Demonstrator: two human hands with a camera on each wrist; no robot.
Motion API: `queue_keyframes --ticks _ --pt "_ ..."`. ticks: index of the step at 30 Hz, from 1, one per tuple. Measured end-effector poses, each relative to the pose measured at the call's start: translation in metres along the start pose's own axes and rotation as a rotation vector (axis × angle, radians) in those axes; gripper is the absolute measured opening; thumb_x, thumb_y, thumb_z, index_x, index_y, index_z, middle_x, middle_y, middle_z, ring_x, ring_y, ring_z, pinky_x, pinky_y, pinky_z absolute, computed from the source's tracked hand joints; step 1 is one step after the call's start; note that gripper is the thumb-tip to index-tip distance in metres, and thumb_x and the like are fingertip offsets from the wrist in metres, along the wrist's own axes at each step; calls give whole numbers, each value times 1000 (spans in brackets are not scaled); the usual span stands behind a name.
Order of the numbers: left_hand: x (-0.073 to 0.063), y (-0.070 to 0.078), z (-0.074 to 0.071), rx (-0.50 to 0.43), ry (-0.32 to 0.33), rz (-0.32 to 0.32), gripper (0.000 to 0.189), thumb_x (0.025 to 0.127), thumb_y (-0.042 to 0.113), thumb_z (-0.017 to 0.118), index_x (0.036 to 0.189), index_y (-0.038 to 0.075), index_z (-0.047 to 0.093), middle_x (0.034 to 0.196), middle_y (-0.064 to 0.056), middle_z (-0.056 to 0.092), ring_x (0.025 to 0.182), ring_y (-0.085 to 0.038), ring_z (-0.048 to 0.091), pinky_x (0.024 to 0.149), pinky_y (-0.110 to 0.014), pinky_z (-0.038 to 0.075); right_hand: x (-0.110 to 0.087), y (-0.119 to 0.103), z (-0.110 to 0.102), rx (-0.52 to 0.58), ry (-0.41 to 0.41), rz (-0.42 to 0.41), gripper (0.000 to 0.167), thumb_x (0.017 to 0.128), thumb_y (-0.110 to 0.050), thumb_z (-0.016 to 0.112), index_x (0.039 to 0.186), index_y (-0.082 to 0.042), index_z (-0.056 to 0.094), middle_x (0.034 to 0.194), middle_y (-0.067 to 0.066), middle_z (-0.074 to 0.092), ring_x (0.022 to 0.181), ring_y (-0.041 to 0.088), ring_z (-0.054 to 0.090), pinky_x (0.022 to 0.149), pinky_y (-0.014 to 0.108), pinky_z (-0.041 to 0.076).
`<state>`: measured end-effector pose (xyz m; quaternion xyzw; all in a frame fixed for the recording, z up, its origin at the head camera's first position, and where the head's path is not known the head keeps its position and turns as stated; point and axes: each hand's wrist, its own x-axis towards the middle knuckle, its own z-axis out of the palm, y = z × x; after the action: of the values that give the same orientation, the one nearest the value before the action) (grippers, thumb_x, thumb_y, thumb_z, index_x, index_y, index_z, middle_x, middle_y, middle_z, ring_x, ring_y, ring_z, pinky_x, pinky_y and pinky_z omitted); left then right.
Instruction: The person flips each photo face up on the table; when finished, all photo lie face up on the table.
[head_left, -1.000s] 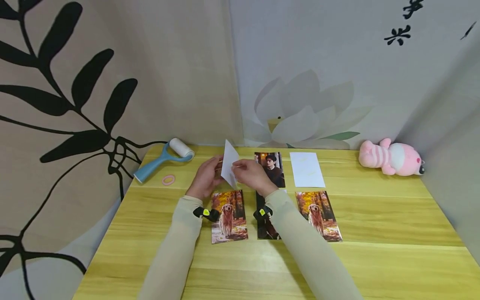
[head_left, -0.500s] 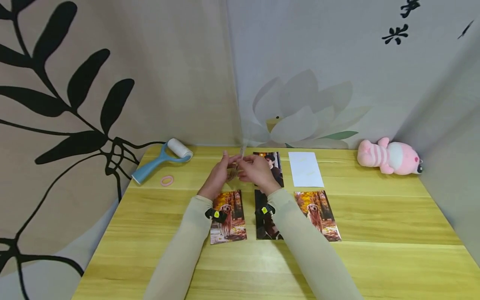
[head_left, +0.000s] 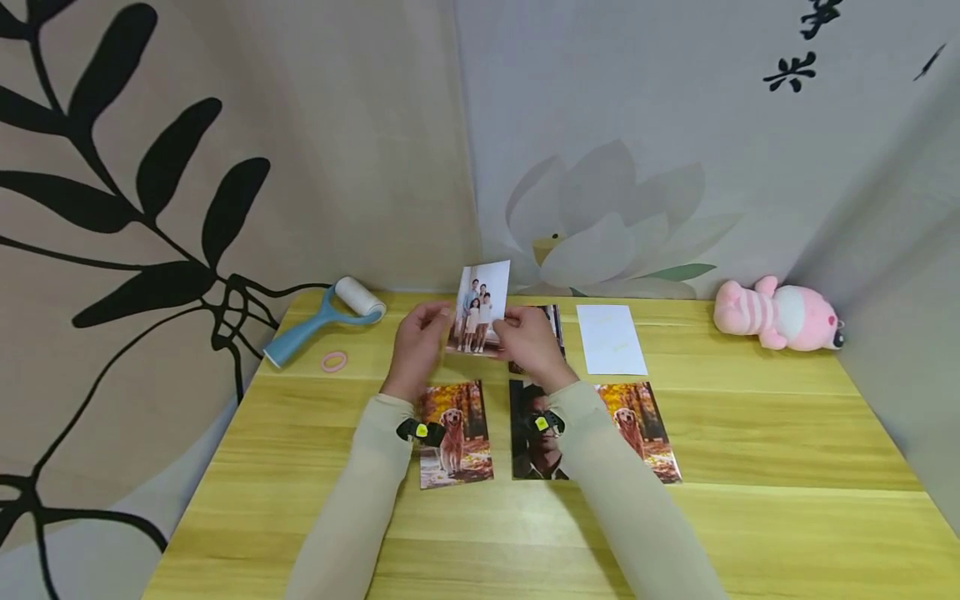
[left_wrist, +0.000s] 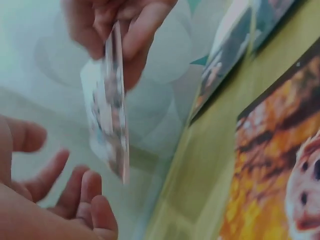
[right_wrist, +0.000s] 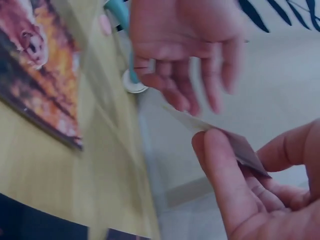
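Observation:
My right hand (head_left: 534, 346) pinches a family photo (head_left: 478, 308) at its lower right side, thumb in front and fingers behind. Its picture side, a group of people in light clothes, faces the head camera, raised above the back of the table. My left hand (head_left: 415, 354) is beside the photo's left edge; in the left wrist view its fingers (left_wrist: 90, 187) are loosely bent and apart from the print. Below lie a dog photo (head_left: 453, 442) on the left, a dark portrait (head_left: 540, 458) partly under my right wrist, and another dog photo (head_left: 656, 433) partly behind the right sleeve.
Behind the right hand lies a mostly covered photo (head_left: 557, 325), with a white card (head_left: 611, 340) to its right. A blue-handled lint roller (head_left: 322, 323) and a pink ring (head_left: 333, 361) are at the left. A pink plush toy (head_left: 780, 315) rests at the back right.
The held photo has turned from its white back, through edge-on, to its picture side. My left hand has come off it and drawn back to the left.

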<state>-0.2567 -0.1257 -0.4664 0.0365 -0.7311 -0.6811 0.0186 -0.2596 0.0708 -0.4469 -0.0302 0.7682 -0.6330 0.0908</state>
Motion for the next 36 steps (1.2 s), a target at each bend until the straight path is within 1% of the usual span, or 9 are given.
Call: queue_keyframes --ticks 3,6,9,14,17,21,26,32,36 --pt "1 0 -8 -68 52 -62 33 109 23 59 137 4 62 126 -13 63 115 -29 60 103 -51 50 -5 -6 -4 21 0 -8 30 108 -17 57 130 -1 68 85 4 67 62 15 62 74 43 66" --pt "0 -1 -15 -121 24 -144 35 110 20 58 140 3 59 116 -5 64 102 -20 63 92 -41 55 -8 -9 -6 42 -22 -16 29 109 -17 57 131 -1 68 96 7 70 68 15 66 76 44 66" --pt "1 -2 -20 -138 -27 -191 35 110 21 58 141 5 58 106 4 67 90 -10 63 80 -30 55 -9 -10 -4 53 -48 -29 29 109 -17 57 130 -1 67 99 10 68 75 17 68 80 48 66" --pt "0 -4 -24 -144 -76 -196 32 110 18 58 139 5 58 97 7 68 82 -7 66 70 -27 51 -8 -4 1 32 -65 -47 21 109 -18 57 117 -2 68 92 6 60 77 19 66 81 54 64" --pt "-1 -5 -26 -142 -74 -189 32 110 16 58 140 4 57 95 6 67 78 -8 67 66 -26 50 -6 2 4 53 -83 -59 19 109 -17 58 113 -1 67 90 6 56 75 20 65 79 52 65" --pt "0 -6 -29 -129 -59 -184 34 109 15 58 141 3 55 95 4 66 76 -8 67 64 -25 50 -4 6 7 59 -72 -63 25 108 -17 61 125 0 65 95 9 60 75 20 65 74 43 67" --pt "0 -8 -36 -88 -43 -183 33 109 13 59 140 3 55 100 2 66 77 -9 67 63 -25 51 0 12 8 -33 -28 -51 43 105 -21 68 144 -5 61 108 12 72 85 19 71 74 39 66" --pt "-1 -12 -38 -52 -23 -189 31 105 9 62 135 1 58 104 -2 64 81 -12 62 60 -22 49 7 23 9 -107 4 -51 41 103 -17 70 142 -6 65 110 14 74 84 24 75 74 39 66" --pt "-1 -15 -38 3 -15 -198 33 105 11 64 136 1 60 109 -5 66 86 -14 64 66 -24 55 9 29 12 -126 18 -49 42 101 -10 70 143 -4 65 115 17 70 84 24 75 71 34 66"
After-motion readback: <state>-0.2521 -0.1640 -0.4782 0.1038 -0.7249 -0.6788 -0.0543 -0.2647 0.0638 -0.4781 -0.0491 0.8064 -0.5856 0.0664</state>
